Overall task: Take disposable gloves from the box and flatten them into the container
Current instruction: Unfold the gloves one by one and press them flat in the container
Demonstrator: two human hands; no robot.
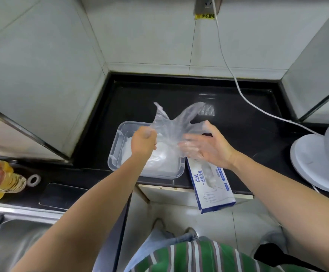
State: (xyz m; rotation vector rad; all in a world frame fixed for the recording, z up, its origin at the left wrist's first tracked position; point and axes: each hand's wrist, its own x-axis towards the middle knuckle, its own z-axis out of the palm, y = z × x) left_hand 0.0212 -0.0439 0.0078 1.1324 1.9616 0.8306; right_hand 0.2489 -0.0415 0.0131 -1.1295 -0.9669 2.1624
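A clear disposable glove [172,124] is held up above the black counter [238,114], over the far right part of the transparent container [115,148]. One edge of the glove is clenched in the left hand [144,139], whose fingers are curled tight round the film. The right hand [210,147] is kept loose, fingers stretched out and spread against the glove; they are blurred and seen partly through the plastic, so exact contact cannot be made out. Two of the glove's finger sleeves are seen pointing up and away, while its lower part is lost against the whitish stack of gloves [162,157] lying in the container. The near right corner of the container is covered by the glove and the right hand. Just right of the container, the blue and white glove box [213,190] is laid flat with its near end overhanging the counter edge; its far end is hidden under the right hand. A white fan [316,160] is cut off by the right border, and a white cable [238,89] is run across the counter to it. A yellow bottle [1,179] is cropped at the left edge, with a steel sink [16,232] below it.
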